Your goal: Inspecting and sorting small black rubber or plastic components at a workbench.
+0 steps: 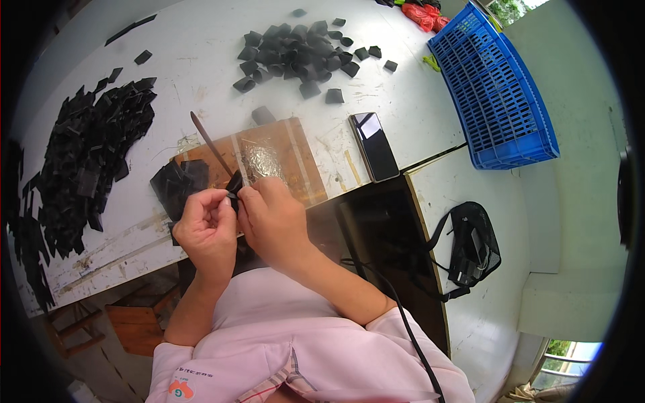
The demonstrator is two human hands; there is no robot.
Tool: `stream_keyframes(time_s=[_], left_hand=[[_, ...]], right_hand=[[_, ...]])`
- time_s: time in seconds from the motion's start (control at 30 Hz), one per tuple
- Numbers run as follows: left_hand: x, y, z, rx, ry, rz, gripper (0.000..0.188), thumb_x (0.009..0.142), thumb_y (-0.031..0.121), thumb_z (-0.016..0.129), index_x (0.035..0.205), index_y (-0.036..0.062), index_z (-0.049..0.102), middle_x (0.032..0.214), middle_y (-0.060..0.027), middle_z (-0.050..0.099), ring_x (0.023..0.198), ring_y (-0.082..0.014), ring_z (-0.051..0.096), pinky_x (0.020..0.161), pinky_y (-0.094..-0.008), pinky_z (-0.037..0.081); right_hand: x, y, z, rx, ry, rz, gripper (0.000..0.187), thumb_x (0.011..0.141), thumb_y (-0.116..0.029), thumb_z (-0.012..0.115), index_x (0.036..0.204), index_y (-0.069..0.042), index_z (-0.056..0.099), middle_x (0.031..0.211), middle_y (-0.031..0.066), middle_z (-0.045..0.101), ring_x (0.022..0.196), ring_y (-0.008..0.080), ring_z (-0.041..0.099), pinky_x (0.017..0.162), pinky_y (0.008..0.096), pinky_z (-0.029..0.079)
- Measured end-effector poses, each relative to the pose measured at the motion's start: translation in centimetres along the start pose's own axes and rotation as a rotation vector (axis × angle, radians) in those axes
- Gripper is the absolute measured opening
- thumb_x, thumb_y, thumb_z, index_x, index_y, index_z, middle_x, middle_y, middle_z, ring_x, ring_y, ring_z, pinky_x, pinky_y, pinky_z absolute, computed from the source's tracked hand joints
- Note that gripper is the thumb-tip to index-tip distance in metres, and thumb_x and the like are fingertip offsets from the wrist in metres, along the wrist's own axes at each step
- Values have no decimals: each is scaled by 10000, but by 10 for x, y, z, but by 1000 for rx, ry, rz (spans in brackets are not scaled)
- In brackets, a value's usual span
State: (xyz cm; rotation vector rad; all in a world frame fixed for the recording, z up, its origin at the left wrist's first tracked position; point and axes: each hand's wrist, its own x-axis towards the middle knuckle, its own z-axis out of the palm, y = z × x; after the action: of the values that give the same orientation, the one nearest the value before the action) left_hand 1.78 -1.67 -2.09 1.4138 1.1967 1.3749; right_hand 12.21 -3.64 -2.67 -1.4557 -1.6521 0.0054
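Observation:
My left hand (209,232) and my right hand (274,218) meet above the near edge of the brown board. Between their pinched fingertips is a small black piece of sheet material (234,185), mostly covered by the fingers. A slim brown stick-like tool (209,141) slants across the board (299,151), its lower end close to the fingertips. Just beyond my left hand, several flat black pieces (180,180) lie overlapping on the board's left side. Clear tape-like film (263,160) covers part of the board beyond my right hand.
A large heap of flat black pieces (84,158) covers the table's left. Curled black pieces (295,54) lie scattered at the far middle. To the right are a phone (374,148), a blue plastic crate (500,101) and a black mesh pouch (474,245). A wooden stool (138,326) stands below.

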Motion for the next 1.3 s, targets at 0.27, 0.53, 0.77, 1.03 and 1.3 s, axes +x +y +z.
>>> stream_keyframes(time_s=[0.27,0.53,0.77,1.03,1.3], left_hand=[[16,12,-33,-748,-374,-585,233,741,-94,538,955,-3,536,830,-72,570,448,-16,382,392,-170,324],[19,3,-23,-534,-68,-422,133,757,-50,534,870,0,581,689,-53,607,460,-55,499,405,-193,391],[76,27,-41,-1524,-565,-683,178,878,-10,439,1039,-23,516,725,-59,603,330,-13,301,320,-173,236],[85,28,-32,-1006,-328,-674,198,870,4,513,1066,13,540,720,-6,581,411,-21,377,364,-164,283],[90,39,-24,-124,-260,431,241,837,47,599,1076,19,613,946,-74,616,893,-111,550,740,-219,439]], right_hand=[[7,10,-12,1368,-237,914,34,798,-14,618,824,2,632,715,-8,552,578,46,473,477,206,388],[21,6,-4,1389,-426,926,239,901,-220,565,716,-72,532,620,-55,424,537,24,337,449,176,258],[106,-4,-24,1126,-361,478,241,894,-259,590,756,-62,587,616,-69,472,502,9,319,438,175,242],[102,18,5,1231,-489,580,256,906,-252,577,761,-41,584,619,-43,458,548,41,375,481,184,312],[88,2,-11,478,-68,-8,372,752,-248,728,982,4,579,899,85,558,709,154,520,562,255,433]])
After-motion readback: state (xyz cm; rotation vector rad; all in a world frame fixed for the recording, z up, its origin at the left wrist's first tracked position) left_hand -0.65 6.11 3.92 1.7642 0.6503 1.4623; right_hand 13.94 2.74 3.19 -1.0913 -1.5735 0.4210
